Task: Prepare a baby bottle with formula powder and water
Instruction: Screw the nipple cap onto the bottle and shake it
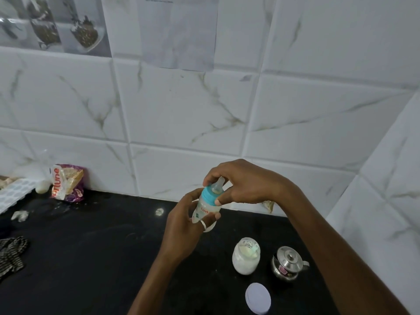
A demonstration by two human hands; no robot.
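Left grip point(181, 223) clasps bottle point(208, 208) body; right grip point(245, 180) pinches blue cap point(209, 195). Best keep bottle upright, turn cap square until snug. Open powder jar point(246, 255) at 5 o'clock from bottle.

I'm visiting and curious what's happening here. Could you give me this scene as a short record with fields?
bottle: baby bottle, tilted, held over the counter, blue cap on
left hand: grips the bottle's body
right hand: grips the blue cap
powder jar: open, standing on counter
white lid: lying on counter near jar
steel pot: lidded, right of jar
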